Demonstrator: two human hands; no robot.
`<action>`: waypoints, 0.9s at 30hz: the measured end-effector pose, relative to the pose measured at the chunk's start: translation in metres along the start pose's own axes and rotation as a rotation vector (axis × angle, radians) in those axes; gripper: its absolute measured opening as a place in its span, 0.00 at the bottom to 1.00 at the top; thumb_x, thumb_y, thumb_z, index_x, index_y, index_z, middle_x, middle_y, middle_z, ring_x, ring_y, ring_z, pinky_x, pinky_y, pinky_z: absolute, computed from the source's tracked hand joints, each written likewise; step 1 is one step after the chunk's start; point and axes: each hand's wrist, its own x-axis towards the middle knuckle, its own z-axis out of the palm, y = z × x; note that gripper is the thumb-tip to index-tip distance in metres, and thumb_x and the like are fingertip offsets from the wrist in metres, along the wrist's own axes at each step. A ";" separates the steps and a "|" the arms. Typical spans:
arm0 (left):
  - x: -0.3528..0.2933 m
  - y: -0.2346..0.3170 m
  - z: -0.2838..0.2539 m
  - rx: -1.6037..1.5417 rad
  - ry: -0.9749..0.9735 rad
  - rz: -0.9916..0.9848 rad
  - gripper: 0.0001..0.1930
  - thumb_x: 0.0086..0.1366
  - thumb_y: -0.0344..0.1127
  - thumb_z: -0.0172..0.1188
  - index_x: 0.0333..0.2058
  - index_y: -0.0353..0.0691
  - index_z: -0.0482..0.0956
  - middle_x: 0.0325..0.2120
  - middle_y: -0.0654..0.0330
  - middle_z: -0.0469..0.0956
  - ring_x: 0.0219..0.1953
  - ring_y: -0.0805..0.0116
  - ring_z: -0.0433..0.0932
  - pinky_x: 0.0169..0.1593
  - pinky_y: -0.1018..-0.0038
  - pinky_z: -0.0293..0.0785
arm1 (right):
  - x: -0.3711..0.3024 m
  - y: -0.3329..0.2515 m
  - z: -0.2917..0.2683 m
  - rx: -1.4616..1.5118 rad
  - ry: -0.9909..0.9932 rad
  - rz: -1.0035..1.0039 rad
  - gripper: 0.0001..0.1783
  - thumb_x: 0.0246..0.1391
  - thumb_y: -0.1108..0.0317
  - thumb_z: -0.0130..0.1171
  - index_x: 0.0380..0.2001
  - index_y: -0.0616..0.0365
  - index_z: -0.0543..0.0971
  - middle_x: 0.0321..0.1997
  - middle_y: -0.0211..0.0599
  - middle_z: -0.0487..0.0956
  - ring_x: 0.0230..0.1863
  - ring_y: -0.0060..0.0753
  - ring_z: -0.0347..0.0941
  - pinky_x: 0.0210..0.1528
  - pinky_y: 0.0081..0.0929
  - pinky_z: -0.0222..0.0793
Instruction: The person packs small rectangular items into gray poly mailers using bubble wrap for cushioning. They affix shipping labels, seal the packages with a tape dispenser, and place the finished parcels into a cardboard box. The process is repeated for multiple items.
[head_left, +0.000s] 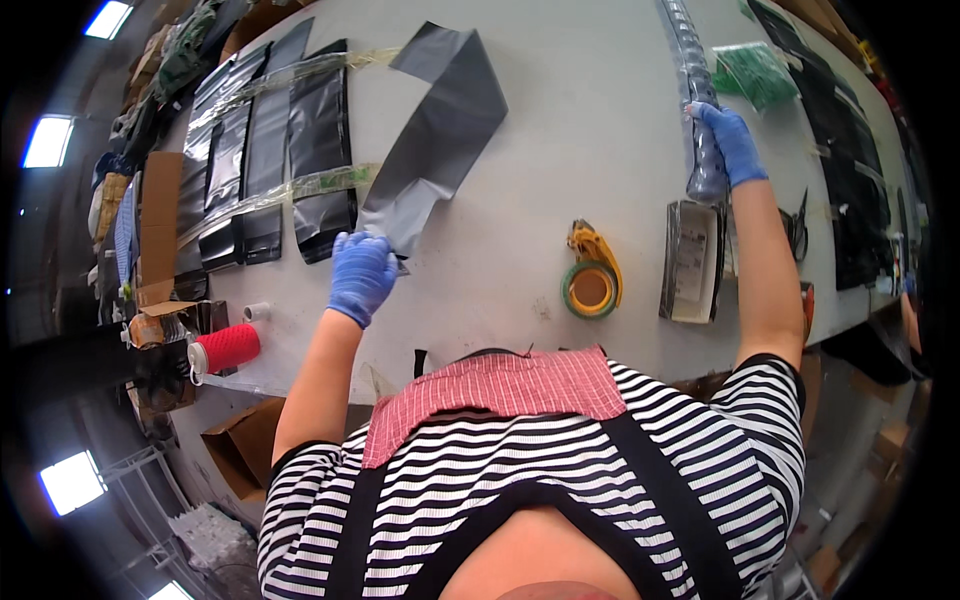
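My left hand (362,278), in a blue glove, is closed on the near end of a grey plastic bag (452,115). The bag is long and flat, and its far end is folded over on the white table. At the right, my blue-gloved right hand (728,143) is wrapped round a long, ribbed, greyish roll (684,50) that looks covered in clear plastic. What is inside the roll I cannot make out. Its near end lies close to an open narrow box (692,262) with dark sides and a pale inside.
Black and grey plastic bags (320,150) lie in rows at the left under clear tape strips. A yellow tape dispenser (594,272) sits mid-table. A green packet (757,77), scissors (800,228) and dark bags (840,150) are at the right; a red bottle (228,349) lies near left.
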 end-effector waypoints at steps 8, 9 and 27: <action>-0.034 0.040 0.058 -0.828 -0.315 0.076 0.22 0.61 0.37 0.61 0.54 0.38 0.74 0.47 0.46 0.74 0.46 0.48 0.77 0.56 0.63 0.72 | -0.222 0.043 0.084 0.230 -0.591 0.008 0.38 0.36 0.62 0.71 0.54 0.60 0.73 0.44 0.38 0.79 0.44 0.32 0.77 0.48 0.29 0.73; -0.028 0.036 0.062 -0.717 -0.370 0.060 0.24 0.60 0.32 0.61 0.57 0.40 0.71 0.50 0.48 0.71 0.47 0.50 0.77 0.57 0.65 0.72 | -0.243 0.049 0.096 0.158 -0.535 0.015 0.40 0.33 0.66 0.70 0.55 0.60 0.72 0.46 0.34 0.79 0.47 0.29 0.75 0.52 0.27 0.70; -0.024 0.081 0.114 -0.644 -0.082 0.158 0.10 0.64 0.39 0.58 0.37 0.41 0.83 0.44 0.50 0.78 0.47 0.50 0.77 0.51 0.62 0.74 | -0.410 0.214 0.165 -0.493 -0.316 -0.166 0.45 0.41 0.62 0.71 0.62 0.64 0.64 0.53 0.53 0.77 0.53 0.47 0.76 0.56 0.33 0.71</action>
